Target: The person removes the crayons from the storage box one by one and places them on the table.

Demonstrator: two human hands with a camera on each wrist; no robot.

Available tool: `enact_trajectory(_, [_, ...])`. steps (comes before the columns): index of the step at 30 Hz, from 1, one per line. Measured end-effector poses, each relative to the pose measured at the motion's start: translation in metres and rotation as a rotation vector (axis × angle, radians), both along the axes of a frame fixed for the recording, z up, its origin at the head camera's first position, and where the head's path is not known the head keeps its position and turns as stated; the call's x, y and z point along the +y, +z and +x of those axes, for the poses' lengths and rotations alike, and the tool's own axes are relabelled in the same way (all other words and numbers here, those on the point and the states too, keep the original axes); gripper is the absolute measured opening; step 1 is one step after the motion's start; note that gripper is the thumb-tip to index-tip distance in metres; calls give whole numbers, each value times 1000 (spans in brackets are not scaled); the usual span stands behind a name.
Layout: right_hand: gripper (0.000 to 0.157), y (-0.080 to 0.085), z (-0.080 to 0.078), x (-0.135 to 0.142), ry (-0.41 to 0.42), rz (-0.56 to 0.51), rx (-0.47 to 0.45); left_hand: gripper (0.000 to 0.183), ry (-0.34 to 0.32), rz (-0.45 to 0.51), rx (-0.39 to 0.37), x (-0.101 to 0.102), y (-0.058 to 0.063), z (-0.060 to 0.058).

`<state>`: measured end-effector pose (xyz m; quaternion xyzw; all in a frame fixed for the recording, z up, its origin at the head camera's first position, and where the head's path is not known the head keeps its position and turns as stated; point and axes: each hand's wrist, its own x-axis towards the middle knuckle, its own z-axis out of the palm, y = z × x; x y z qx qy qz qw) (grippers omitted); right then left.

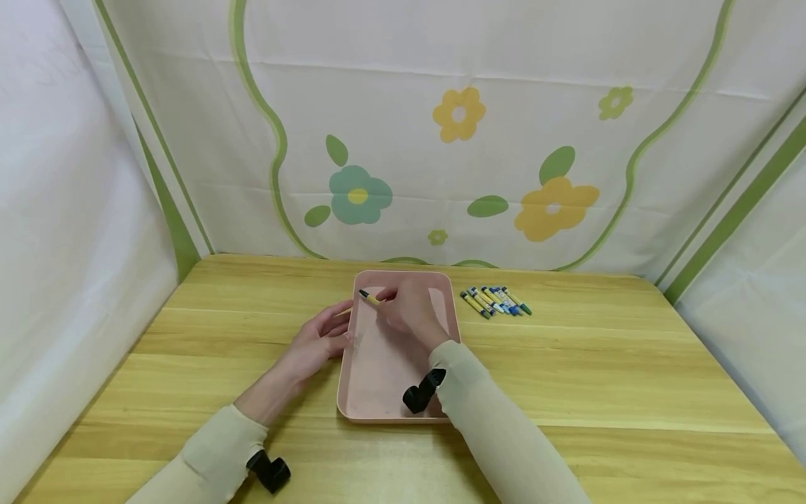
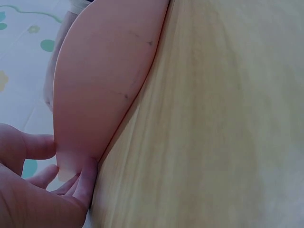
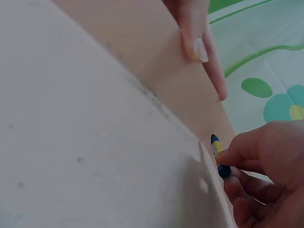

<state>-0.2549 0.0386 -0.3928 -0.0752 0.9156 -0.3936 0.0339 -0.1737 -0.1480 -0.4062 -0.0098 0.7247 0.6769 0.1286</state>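
Note:
My right hand (image 1: 409, 308) is over the far half of a pink tray (image 1: 384, 388). Between thumb and fingertips it pinches a crayon (image 1: 369, 297) with a yellow wrapper and a dark tip, close to the tray's left wall. The right wrist view shows both dark blue ends of that crayon (image 3: 216, 145), beside the inner wall. At the tray's left side, my left hand (image 1: 317, 339) holds the edge, thumb at the rim and fingers along the outer wall. In the left wrist view, fingertips (image 2: 86, 178) press low on that wall near the tabletop.
Several crayons (image 1: 494, 301) with yellow, white and blue wrappers lie in a loose group on the wooden table (image 1: 604, 371), right of the tray. A white cloth with printed flowers (image 1: 460, 115) hangs behind the table, and white cloth panels (image 1: 82, 210) stand at both sides.

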Motion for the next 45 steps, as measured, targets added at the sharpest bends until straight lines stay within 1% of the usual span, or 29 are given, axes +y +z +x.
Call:
enact_trajectory(3, [9, 4, 1, 1, -11, -38, -10, 67, -4, 5, 7, 0, 0, 0])
enact_trajectory(8, [15, 11, 4, 5, -20, -50, -14, 66, -9, 11, 8, 0, 1, 1])
enact_trajectory(12, [20, 17, 7, 11, -26, -17, -3, 66, -18, 12, 9, 0, 2, 2])
enact_trajectory(14, [22, 21, 7, 15, -41, 43, 31, 66, -16, 12, 7, 0, 2, 2])
enact_trajectory(18, [20, 31, 5, 24, -62, 75, 52, 66, -17, 18, 4, 0, 3, 2])
enact_trajectory(19, [19, 34, 4, 26, -61, 74, 57, 66, -17, 19, 4, 0, 3, 2])
enact_trajectory(21, [19, 39, 2, 31, -49, 28, 41, 66, -21, 21, 6, 0, 3, 2])
enact_trajectory(23, [19, 43, 0, 37, -40, 6, 32, 66, -22, 20, 8, 0, 2, 2])
enact_trajectory(26, [20, 48, -2, 47, -53, -12, 12, 67, -22, 17, 8, 1, 2, 1])
enact_trajectory(30, [21, 52, -6, 63, -90, -28, -6, 67, -21, 16, 8, 1, 2, 1])
enact_trajectory(35, [22, 54, -11, 88, -134, -62, 25, 66, -16, 13, 6, 0, 2, 1])
enact_trajectory(42, [25, 50, -17, 134, -215, -83, 65, 67, -20, 9, 5, 1, 1, 0])
enact_trajectory(45, [26, 47, -18, 155, -251, -69, 81, 67, -18, 12, 6, 0, 1, 0])
